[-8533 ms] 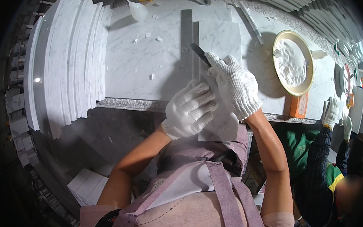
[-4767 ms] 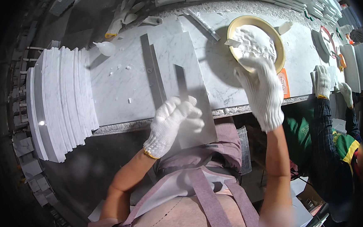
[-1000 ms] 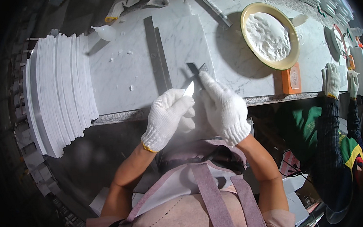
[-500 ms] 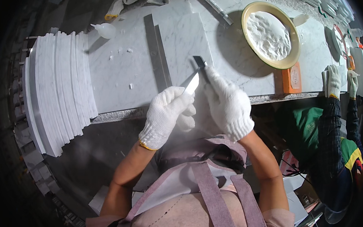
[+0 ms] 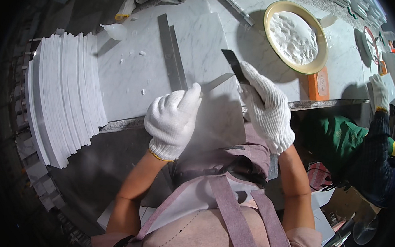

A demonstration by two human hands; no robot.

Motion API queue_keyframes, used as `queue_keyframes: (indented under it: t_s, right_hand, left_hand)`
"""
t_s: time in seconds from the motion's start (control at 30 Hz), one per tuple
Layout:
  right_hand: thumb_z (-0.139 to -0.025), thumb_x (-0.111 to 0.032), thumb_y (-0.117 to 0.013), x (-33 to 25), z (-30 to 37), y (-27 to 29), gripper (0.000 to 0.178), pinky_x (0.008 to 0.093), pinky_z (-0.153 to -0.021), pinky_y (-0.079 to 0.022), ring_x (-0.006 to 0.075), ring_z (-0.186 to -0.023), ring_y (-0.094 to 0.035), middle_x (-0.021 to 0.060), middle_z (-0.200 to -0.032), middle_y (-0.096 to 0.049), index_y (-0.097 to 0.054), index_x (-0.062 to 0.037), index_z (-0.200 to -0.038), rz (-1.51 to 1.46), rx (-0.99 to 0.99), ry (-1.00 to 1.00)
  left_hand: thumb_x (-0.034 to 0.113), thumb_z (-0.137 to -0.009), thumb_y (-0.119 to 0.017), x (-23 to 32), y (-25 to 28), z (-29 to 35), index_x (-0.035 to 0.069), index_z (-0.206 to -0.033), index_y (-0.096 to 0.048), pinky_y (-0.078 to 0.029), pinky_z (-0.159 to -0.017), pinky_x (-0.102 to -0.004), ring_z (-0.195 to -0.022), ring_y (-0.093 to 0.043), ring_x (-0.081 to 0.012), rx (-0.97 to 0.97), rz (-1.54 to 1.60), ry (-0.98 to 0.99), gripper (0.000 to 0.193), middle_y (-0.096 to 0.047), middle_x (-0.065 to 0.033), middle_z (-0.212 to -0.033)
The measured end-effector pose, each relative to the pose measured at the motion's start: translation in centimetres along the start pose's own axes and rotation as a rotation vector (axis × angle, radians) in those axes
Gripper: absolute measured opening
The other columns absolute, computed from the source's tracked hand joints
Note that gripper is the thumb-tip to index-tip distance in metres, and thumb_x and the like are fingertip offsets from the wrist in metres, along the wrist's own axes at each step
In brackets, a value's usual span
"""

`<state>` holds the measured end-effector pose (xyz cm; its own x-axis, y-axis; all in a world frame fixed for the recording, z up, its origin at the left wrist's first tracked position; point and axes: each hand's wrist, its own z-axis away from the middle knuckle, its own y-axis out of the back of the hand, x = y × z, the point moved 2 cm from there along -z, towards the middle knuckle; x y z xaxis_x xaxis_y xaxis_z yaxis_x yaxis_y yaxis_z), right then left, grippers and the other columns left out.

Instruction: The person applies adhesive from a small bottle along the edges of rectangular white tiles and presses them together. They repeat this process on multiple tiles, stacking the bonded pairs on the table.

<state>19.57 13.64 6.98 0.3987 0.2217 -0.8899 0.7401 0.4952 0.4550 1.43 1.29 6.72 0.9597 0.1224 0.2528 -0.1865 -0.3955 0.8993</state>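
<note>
My right hand [image 5: 268, 105], in a white knit glove, grips a scraper with a flat dark blade [image 5: 230, 60]. The blade points up and left, over a grey-veined white stone slab [image 5: 202, 47]. My gloved left hand [image 5: 173, 119] is closed beside the slab's left side, thumb on top. Whatever those fingers may hold is hidden. In front of me the slab's near end [image 5: 220, 125] reaches out past the bench edge, between my two hands.
A cream bowl of white powdery material [image 5: 293, 39] sits far right, with an orange box [image 5: 319, 83] nearer. Stacked stone strips [image 5: 68, 97] stand left. A squeeze bulb [image 5: 116, 31] and small chips lie on the bench. Another person's gloved hand [image 5: 379, 91] is at right.
The white pointed piece at my left hand is out of sight. My hands have moved apart, the right one rightward with the scraper. The co-worker's hand has shifted right.
</note>
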Motion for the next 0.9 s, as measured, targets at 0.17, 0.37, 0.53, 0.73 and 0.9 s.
queue_keyframes:
  t_s: [0.17, 0.37, 0.53, 0.73, 0.9]
  right_hand:
    - [-0.095, -0.009, -0.067, -1.3, 1.2, -0.6, 0.043, 0.0428, -0.079, -0.059, 0.0356, -0.094, -0.074, 0.017, -0.109, -0.075, -0.067, -0.0124, -0.138, 0.286, -0.354, 0.059]
    - [-0.095, -0.006, -0.067, -1.5, 1.2, 0.0, 0.044, 0.0386, -0.073, -0.059, 0.0294, -0.086, -0.076, 0.012, -0.104, -0.077, -0.068, -0.0147, -0.138, 0.174, -0.214, 0.056]
    - [-0.092, -0.005, -0.069, -1.1, 2.4, -0.5, 0.047, 0.043, -0.069, -0.057, 0.0354, -0.079, -0.073, 0.0187, -0.096, -0.074, -0.067, -0.0138, -0.139, 0.262, -0.177, 0.007]
    - [-0.094, -0.008, -0.068, -0.3, 3.2, -1.7, 0.046, 0.0423, -0.072, -0.058, 0.0372, -0.082, -0.072, 0.0183, -0.099, -0.073, -0.066, -0.0132, -0.14, 0.176, -0.274, 0.047]
    - [-0.096, -0.01, -0.069, -0.6, 3.2, -1.2, 0.043, 0.0409, -0.082, -0.058, 0.0367, -0.092, -0.073, 0.02, -0.107, -0.074, -0.066, -0.0106, -0.139, 0.279, -0.148, 0.04]
  left_hand:
    - [0.015, -0.076, -0.084, -0.4, -0.5, 0.7, 0.018, -0.119, -0.077, -0.052, -0.069, -0.0372, -0.077, -0.064, -0.0227, 0.004, -0.131, -0.163, 0.044, -0.069, 0.0018, -0.094]
    - [0.013, -0.073, -0.086, -0.3, -0.6, 1.3, 0.017, -0.119, -0.077, -0.052, -0.07, -0.0376, -0.079, -0.067, -0.0231, -0.031, -0.123, -0.115, 0.048, -0.071, 0.0002, -0.096]
    - [0.013, -0.073, -0.086, -0.3, -0.7, 1.2, 0.017, -0.117, -0.078, -0.052, -0.069, -0.0371, -0.076, -0.067, -0.0227, -0.003, -0.115, -0.103, 0.045, -0.072, 0.0004, -0.095]
    - [0.014, -0.072, -0.088, -0.1, -0.8, 1.0, 0.017, -0.116, -0.078, -0.053, -0.069, -0.0362, -0.077, -0.067, -0.0226, -0.008, -0.111, -0.094, 0.045, -0.072, 0.0004, -0.094]
    - [0.014, -0.072, -0.088, -0.1, -0.7, 1.2, 0.017, -0.116, -0.078, -0.053, -0.069, -0.0361, -0.076, -0.067, -0.0227, -0.001, -0.12, -0.063, 0.045, -0.072, 0.0001, -0.094]
